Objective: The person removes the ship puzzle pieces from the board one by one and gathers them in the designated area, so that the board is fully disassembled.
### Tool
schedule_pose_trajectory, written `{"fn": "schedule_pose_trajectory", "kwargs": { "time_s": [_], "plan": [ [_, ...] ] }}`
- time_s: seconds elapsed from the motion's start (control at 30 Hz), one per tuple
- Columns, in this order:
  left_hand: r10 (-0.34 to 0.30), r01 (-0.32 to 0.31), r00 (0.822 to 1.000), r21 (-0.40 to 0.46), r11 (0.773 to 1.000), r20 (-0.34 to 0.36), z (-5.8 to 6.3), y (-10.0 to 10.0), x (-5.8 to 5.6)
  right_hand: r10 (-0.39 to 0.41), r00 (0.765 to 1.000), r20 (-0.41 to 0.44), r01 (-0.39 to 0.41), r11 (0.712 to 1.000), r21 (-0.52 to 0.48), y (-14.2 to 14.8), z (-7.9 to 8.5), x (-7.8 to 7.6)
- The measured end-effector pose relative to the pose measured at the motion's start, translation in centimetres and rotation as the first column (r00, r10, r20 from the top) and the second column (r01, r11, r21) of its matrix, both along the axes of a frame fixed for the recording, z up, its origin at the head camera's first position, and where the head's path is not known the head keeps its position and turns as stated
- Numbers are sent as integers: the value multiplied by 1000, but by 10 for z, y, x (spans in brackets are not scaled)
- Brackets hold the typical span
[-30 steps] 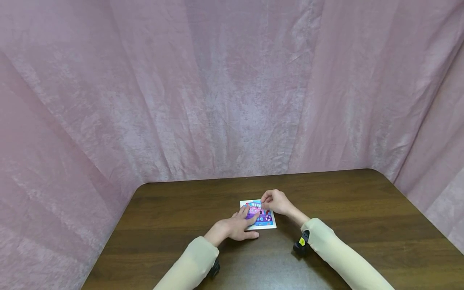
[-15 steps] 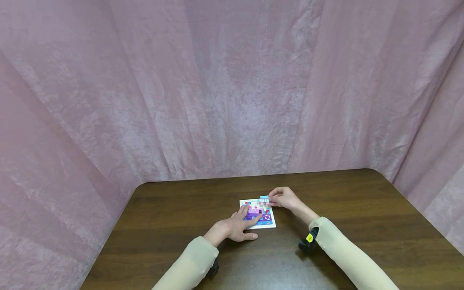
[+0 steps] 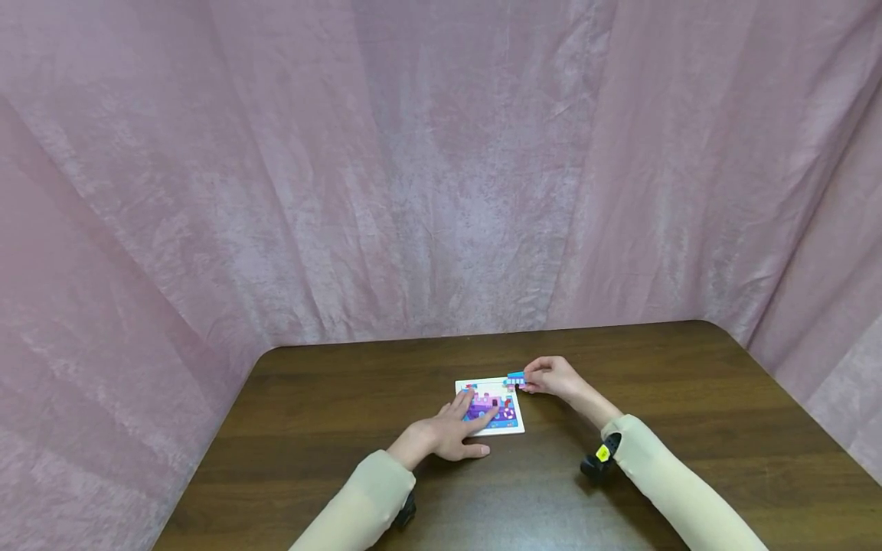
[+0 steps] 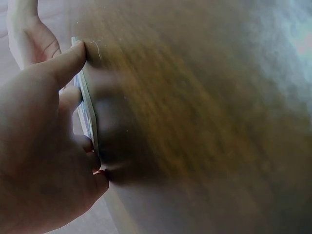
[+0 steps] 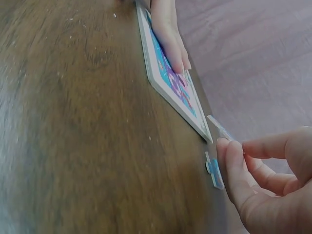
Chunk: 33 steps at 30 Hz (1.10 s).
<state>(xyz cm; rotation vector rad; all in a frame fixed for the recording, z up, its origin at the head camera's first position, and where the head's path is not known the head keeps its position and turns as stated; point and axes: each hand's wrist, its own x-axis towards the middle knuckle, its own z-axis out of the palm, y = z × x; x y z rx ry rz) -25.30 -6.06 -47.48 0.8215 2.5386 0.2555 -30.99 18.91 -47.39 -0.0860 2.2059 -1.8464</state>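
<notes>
A small jigsaw puzzle with a white-rimmed tray [image 3: 513, 430] lies on the table, its picture purple, pink and blue. My left hand [image 3: 451, 430] rests on the left part of it with fingers spread, the thumb at the near edge. At the tray's far right corner, my right hand [image 3: 553, 379] pinches a blue-and-white puzzle piece [image 3: 515, 379] between thumb and fingers. In the right wrist view, part of a piece [image 5: 219, 127] shows above the fingertips and a blue bit [image 5: 214, 170] below them; I cannot tell whether they are joined.
The brown wooden table [image 3: 331, 390] extends around the tray on all sides. A pink curtain [image 3: 441, 168] hangs behind its far edge. A black wrist camera [image 3: 598, 461] sits under the right sleeve.
My right hand has lifted a puzzle piece from the upper part of the picture and moved right with it, exposing pale tray bottom. My left hand has stayed nearly still.
</notes>
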Motion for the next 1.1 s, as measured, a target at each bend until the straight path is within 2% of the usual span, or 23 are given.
{"fn": "schedule_pose_trajectory", "kwargs": {
  "time_s": [0.17, 0.43, 0.67, 0.9, 1.1],
  "plan": [
    [-10, 11, 1000, 22, 1000, -16, -11, -1, -2, -2, 1000, 6, 2, 1000, -13, 8, -1, 2],
    [-7, 8, 1000, 36, 999, -28, -18, -2, -5, -10, 1000, 18, 12, 997, -82, 21, 0, 4],
    [-24, 26, 999, 45, 999, -39, -15, -3, -3, -7, 1000, -1, 7, 996, -85, 31, -1, 3],
    [-31, 31, 999, 29, 999, -21, -10, -3, -4, -35, 999, -9, 34, 998, -59, 39, 1, 3],
    [-37, 38, 999, 37, 999, -35, -12, -3, -3, -51, 999, -10, 50, 997, -60, 47, -1, 2]
  ]
}}
